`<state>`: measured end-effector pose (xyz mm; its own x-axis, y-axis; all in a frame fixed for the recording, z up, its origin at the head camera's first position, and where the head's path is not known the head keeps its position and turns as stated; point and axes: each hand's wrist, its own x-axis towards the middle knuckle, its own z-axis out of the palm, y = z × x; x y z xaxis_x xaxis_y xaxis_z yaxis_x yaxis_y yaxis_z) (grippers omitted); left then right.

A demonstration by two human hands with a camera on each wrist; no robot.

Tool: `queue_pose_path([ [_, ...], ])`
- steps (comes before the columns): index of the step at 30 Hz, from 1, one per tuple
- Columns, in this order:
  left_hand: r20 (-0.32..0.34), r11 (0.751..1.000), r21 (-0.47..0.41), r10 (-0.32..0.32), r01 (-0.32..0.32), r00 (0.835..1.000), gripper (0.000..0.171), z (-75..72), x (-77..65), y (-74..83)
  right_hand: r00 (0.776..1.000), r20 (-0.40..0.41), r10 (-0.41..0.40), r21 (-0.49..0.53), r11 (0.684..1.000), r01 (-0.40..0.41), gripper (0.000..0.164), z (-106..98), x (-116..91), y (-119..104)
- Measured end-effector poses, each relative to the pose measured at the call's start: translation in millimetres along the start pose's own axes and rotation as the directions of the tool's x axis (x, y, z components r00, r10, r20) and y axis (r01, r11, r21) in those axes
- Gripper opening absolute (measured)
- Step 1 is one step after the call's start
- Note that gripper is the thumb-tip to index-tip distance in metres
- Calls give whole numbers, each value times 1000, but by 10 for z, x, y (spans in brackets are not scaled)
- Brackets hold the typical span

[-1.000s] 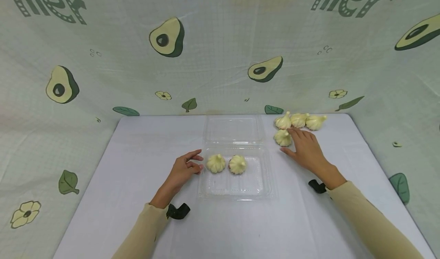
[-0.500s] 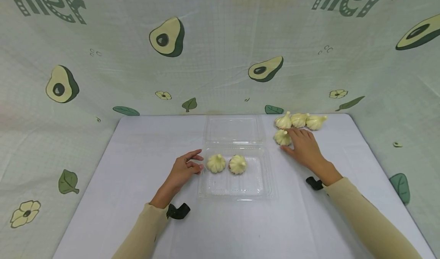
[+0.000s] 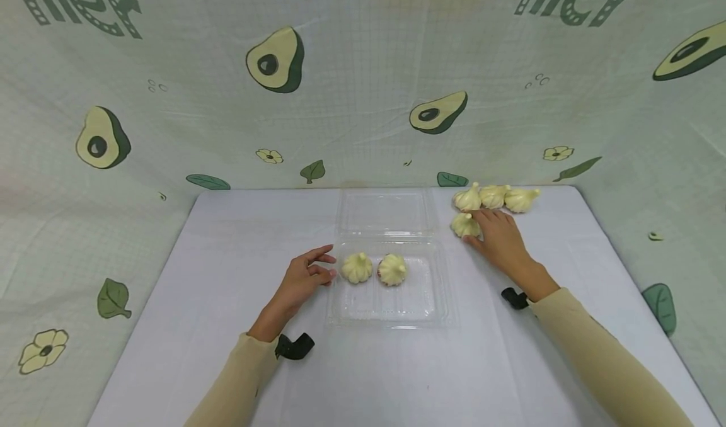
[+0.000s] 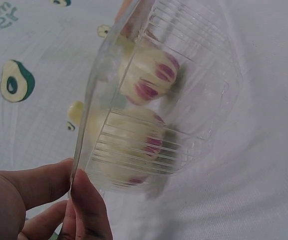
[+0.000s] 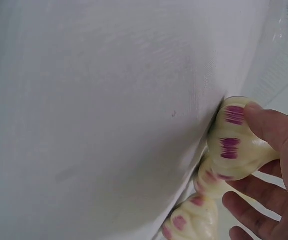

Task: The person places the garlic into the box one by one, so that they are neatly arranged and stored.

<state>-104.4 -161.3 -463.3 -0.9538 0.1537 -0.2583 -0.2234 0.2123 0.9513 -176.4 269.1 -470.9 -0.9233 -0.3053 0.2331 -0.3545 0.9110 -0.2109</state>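
A clear plastic clamshell container [image 3: 420, 307] lies with its lid [image 3: 388, 213] folded back on the white table. Two garlic bulbs, the left bulb [image 3: 357, 268] and the right bulb [image 3: 392, 270], sit side by side in its base. My left hand [image 3: 300, 282] pinches the container's left rim between thumb and fingers, plain in the left wrist view. At the back right, my right hand [image 3: 501, 240] grips another garlic bulb [image 5: 238, 140], thumb on its near side and fingers round the far side. Purple streaks mark this bulb.
Three more garlic bulbs stand in a row behind the right hand; the leftmost bulb [image 3: 467, 198] is close to the gripped one. An avocado-print cloth [image 3: 363, 99] hangs behind the table [image 3: 374, 376] and along its sides.
My right hand has shifted slightly left, and its thumb has closed in against the garlic bulb. The left hand and the container have stayed put.
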Motion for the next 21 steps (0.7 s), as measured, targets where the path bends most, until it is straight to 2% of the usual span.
queue_pose_path([
  [9,3,1000,-5,-7,7,1000,63,-7,4,4,999,-36,-7,39,999,9,55,-2,23,-23],
  [21,-6,1000,-5,-22,22,1000,64,4,30,-8,999,-47,0,21,1000,1,56,-13,41,-30],
])
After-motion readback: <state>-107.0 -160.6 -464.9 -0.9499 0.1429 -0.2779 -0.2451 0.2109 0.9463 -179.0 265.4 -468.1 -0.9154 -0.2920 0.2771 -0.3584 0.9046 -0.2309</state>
